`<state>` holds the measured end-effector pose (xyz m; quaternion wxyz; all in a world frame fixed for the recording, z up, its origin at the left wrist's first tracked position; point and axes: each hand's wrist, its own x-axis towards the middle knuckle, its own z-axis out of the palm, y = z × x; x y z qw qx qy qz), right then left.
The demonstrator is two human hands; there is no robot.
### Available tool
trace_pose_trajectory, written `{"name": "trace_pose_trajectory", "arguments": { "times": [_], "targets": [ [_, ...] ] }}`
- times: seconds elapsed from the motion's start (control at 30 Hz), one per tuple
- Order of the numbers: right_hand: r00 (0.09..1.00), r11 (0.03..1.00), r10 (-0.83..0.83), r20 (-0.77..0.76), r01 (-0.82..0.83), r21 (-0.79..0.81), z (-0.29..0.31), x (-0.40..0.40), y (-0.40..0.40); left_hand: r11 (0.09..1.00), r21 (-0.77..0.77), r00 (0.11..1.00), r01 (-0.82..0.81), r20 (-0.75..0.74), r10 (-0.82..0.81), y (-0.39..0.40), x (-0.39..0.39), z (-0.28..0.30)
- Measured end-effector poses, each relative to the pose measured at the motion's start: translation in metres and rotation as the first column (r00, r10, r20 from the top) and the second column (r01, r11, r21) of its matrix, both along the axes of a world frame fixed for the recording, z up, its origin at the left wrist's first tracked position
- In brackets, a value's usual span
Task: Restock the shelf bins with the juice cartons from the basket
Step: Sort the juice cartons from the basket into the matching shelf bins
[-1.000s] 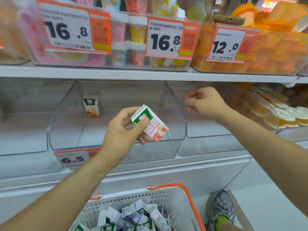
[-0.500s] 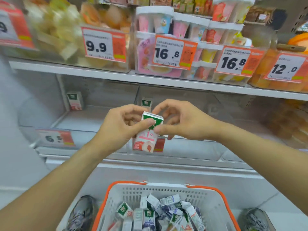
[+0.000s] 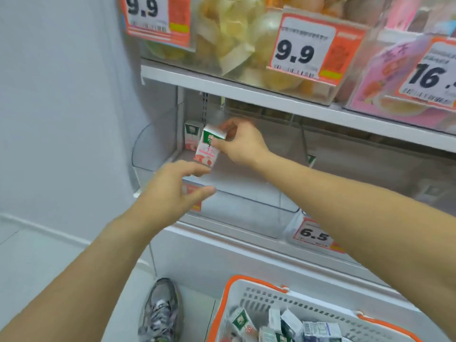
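My right hand (image 3: 240,144) pinches the small pink-and-green juice carton (image 3: 208,149) over the clear plastic bin's (image 3: 246,211) back-left corner; my left hand (image 3: 170,191) hangs spread, empty. Tilted, it may topple the standing carton (image 3: 192,135).

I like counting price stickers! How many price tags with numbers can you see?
4. Two 9.9 tags on the top bins, far left and middle; a 16 tag at the right edge, cut off; a 6.5 tag below. Another orange tag hides behind the left hand.
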<state>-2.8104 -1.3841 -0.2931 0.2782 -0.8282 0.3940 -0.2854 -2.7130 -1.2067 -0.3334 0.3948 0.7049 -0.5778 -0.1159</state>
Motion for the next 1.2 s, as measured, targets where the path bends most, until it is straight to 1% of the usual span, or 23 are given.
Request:
{"name": "trace_pose_trajectory", "arguments": {
  "times": [0.1, 0.17, 0.2, 0.33, 0.5, 0.57, 0.67, 0.77, 0.83, 0.87, 0.97, 1.03, 1.13, 1.2],
  "targets": [
    [0.999, 0.999, -0.031, 0.021, 0.030, 0.041, -0.024, 0.050, -0.032, 0.999, 0.025, 0.989, -0.028, 0.145, 0.025, -0.009, 0.008, -0.010],
    [0.997, 0.996, -0.075, 0.022, 0.074, 0.058, -0.037, 0.076, -0.047, 1.000, -0.003, 0.976, -0.028, 0.214, 0.028, -0.013, 0.013, -0.015],
    [0.996, 0.994, -0.090, 0.026, 0.088, 0.071, -0.042, 0.087, -0.054, 1.000, -0.024, 0.974, -0.020, 0.225, 0.025, -0.015, 0.016, -0.017],
    [0.995, 0.994, -0.100, 0.001, 0.099, 0.042, -0.059, 0.117, -0.072, 0.994, -0.103, 0.979, -0.038, 0.196, 0.058, -0.016, 0.037, -0.027],
    [0.992, 0.993, -0.113, 0.051, 0.114, -0.020, -0.069, 0.125, -0.074, 0.982, -0.181, 0.972, -0.057, 0.213, 0.096, -0.012, 0.057, -0.038],
    [0.992, 0.992, -0.124, 0.030, 0.124, -0.006, -0.068, 0.123, -0.075, 0.979, -0.193, 0.966, -0.063, 0.233, 0.108, -0.013, 0.055, -0.038],
    [0.994, 0.994, -0.107, -0.030, 0.108, 0.034, -0.059, 0.112, -0.072, 0.980, -0.181, 0.967, -0.088, 0.222, 0.128, -0.013, 0.051, -0.035],
    [0.995, 0.992, -0.097, -0.034, 0.100, 0.075, -0.042, 0.092, -0.058, 0.979, -0.182, 0.951, -0.096, 0.273, 0.144, -0.010, 0.046, -0.033],
    [0.995, 0.995, -0.089, -0.049, 0.091, 0.038, -0.028, 0.072, -0.041, 0.974, -0.205, 0.937, -0.099, 0.310, 0.160, -0.007, 0.038, -0.028],
    [0.996, 0.997, -0.077, -0.035, 0.077, 0.018, -0.021, 0.058, -0.028, 0.971, -0.217, 0.940, -0.101, 0.300, 0.164, -0.004, 0.032, -0.024],
    [0.994, 0.999, 0.000, 0.109, -0.006, 0.047, -0.005, 0.006, 0.017, 0.957, -0.283, 0.962, -0.057, 0.242, 0.129, 0.004, 0.003, -0.009],
    [0.979, 0.995, 0.061, 0.196, -0.076, 0.071, 0.004, -0.039, 0.051, 0.956, -0.293, 0.977, -0.016, 0.199, 0.077, 0.008, -0.022, 0.001],
    [0.960, 0.978, 0.152, 0.237, -0.181, 0.105, 0.001, -0.113, 0.098, 0.977, -0.205, 0.995, 0.055, 0.096, -0.036, 0.012, -0.064, 0.003],
    [0.956, 0.963, 0.185, 0.229, -0.222, 0.150, -0.017, -0.163, 0.120, 0.983, -0.114, 0.987, 0.147, 0.088, -0.138, 0.013, -0.094, -0.008]
  ]
}}
